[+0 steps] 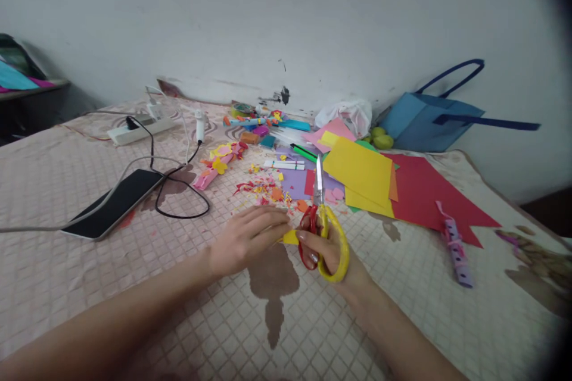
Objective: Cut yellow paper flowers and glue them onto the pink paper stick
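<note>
Red-and-yellow-handled scissors (319, 194) clamped in right hand (333, 251), blades together. Yellow paper piece (290, 237) seen just left of scissors, between hands; whether pinched by left hand (250, 239) cannot be told. Paper scraps (267, 189) scattered beyond scissors, leftward; yellow sheets (364, 172) piled rightward.

yellow piece (290, 237): partly hidden by left hand (250, 238) | forearms (120, 317): cut off | scraps (276, 194): too small to identify

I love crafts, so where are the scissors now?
In the head view, the scissors are just right of centre, in the right hand, blades left of the yellow sheets.
</note>
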Demonstrator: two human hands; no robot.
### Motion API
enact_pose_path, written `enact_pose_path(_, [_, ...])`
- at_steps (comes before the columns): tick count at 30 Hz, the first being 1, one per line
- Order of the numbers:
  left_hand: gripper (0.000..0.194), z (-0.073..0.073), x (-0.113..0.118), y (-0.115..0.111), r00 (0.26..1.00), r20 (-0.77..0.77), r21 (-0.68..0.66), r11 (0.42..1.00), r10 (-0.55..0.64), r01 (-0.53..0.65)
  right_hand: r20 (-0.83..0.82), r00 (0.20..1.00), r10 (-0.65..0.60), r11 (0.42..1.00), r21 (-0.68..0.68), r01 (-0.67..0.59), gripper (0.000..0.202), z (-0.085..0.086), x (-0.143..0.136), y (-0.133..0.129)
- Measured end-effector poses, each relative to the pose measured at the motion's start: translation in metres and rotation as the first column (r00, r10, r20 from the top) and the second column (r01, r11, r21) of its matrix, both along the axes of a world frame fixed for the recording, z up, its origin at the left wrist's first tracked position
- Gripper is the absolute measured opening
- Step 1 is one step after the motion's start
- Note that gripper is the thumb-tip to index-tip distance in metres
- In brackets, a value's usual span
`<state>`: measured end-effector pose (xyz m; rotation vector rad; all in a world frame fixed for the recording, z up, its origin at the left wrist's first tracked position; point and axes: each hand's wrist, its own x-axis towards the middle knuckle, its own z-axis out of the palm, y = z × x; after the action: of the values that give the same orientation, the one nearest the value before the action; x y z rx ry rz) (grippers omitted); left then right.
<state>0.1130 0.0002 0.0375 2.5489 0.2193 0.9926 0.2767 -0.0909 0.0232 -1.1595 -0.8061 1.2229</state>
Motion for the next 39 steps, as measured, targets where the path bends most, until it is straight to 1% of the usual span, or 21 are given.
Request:
enact_pose_path(2, [0.022,-0.002,0.005,0.0,0.995,0.042,-0.129,0.988,0.093,-0.087,0.077,0.995,-0.058,0.998,0.009,0.057,0.026,0.002,0.002,-0.001])
enact_pose_path(3, [0.02,-0.002,0.007,-0.001,0.991,0.037,-0.219,0.968,0.132,-0.121,0.123,0.989,-0.084,0.996,0.011,0.083,0.025,0.003,0.002,-0.002])
enact_pose_path(4, [0.018,-0.002,0.009,-0.002,0.989,-0.009,-0.322,0.936,0.149,-0.144,0.17,0.98,-0.103,0.995,0.008,0.103,0.025,0.006,0.003,-0.002])
enact_pose_path(5, [0.021,-0.001,0.01,-0.004,0.987,-0.071,-0.426,0.891,0.143,-0.16,0.214,0.97,-0.115,0.993,0.001,0.118,0.025,0.008,0.003,-0.003])
enact_pose_path(7, [0.029,0.001,0.013,-0.007,0.98,-0.182,-0.612,0.771,0.079,-0.176,0.275,0.954,-0.122,0.991,-0.018,0.132,0.025,0.012,0.002,-0.004])
enact_pose_path(9, [0.033,0.001,0.014,-0.009,0.977,-0.212,-0.746,0.645,0.007,-0.167,0.287,0.951,-0.115,0.991,-0.026,0.128,0.025,0.012,0.001,-0.005])
enact_pose_path(11, [0.032,-0.001,0.014,-0.011,0.981,-0.194,-0.83,0.536,-0.02,-0.154,0.256,0.961,-0.105,0.994,-0.01,0.111,0.022,0.009,0.001,-0.005])
enact_pose_path(12, [0.032,-0.002,0.015,-0.011,0.982,-0.186,-0.855,0.495,-0.018,-0.153,0.231,0.968,-0.102,0.995,0.006,0.103,0.021,0.007,0.001,-0.005])
enact_pose_path(14, [0.032,-0.003,0.015,-0.012,0.984,-0.176,-0.881,0.446,-0.005,-0.156,0.179,0.98,-0.09,0.996,0.033,0.086,0.02,0.005,0.001,-0.005])
enact_pose_path(15, [0.032,-0.004,0.015,-0.012,0.985,-0.175,-0.886,0.437,-0.005,-0.155,0.163,0.983,-0.082,0.996,0.034,0.077,0.021,0.005,0.001,-0.005])
enact_pose_path(17, [0.032,-0.005,0.015,-0.012,0.984,-0.176,-0.886,0.439,-0.022,-0.149,0.168,0.983,-0.077,0.997,0.009,0.076,0.025,0.006,0.001,-0.004])
enact_pose_path(20, [0.035,-0.005,0.017,-0.012,0.982,-0.187,-0.882,0.444,-0.022,-0.158,0.212,0.972,-0.106,0.992,-0.043,0.118,0.03,0.007,0.001,-0.003])
enact_pose_path(21, [0.037,-0.005,0.017,-0.012,0.983,-0.184,-0.886,0.435,-0.012,-0.161,0.219,0.969,-0.119,0.99,-0.052,0.133,0.03,0.007,0.0,-0.002])
enact_pose_path(23, [0.042,-0.005,0.018,-0.012,0.985,-0.171,-0.903,0.397,0.011,-0.162,0.214,0.967,-0.141,0.987,-0.05,0.155,0.029,0.007,0.001,-0.002])
enact_pose_path(25, [0.043,-0.005,0.018,-0.011,0.986,-0.169,-0.915,0.372,0.001,-0.157,0.209,0.967,-0.147,0.986,-0.043,0.159,0.028,0.006,0.001,-0.002])
enact_pose_path(28, [0.035,-0.007,0.017,-0.01,0.983,-0.184,-0.904,0.398,-0.024,-0.159,0.223,0.966,-0.127,0.99,-0.036,0.139,0.028,0.005,0.002,-0.003])
enact_pose_path(30, [0.03,-0.008,0.017,-0.009,0.985,-0.17,-0.899,0.409,0.006,-0.158,0.216,0.971,-0.101,0.994,-0.022,0.108,0.027,0.005,0.002,-0.003])
enact_pose_path(33, [0.028,-0.008,0.016,-0.009,0.987,-0.142,-0.899,0.408,0.072,-0.159,0.19,0.979,-0.073,0.997,-0.004,0.076,0.028,0.005,0.001,-0.003])
enact_pose_path(35, [0.027,-0.007,0.017,-0.009,0.987,-0.139,-0.898,0.411,0.078,-0.159,0.195,0.978,-0.071,0.997,-0.01,0.074,0.03,0.005,-0.001,-0.003])
enact_pose_path(37, [0.03,-0.005,0.018,-0.009,0.987,-0.14,-0.905,0.394,0.074,-0.158,0.217,0.973,-0.074,0.997,-0.02,0.08,0.031,0.005,-0.001,-0.003])
enact_pose_path(39, [0.035,-0.004,0.019,-0.009,0.986,-0.142,-0.918,0.36,0.083,-0.163,0.235,0.968,-0.088,0.995,-0.024,0.096,0.03,0.006,-0.002,-0.003])
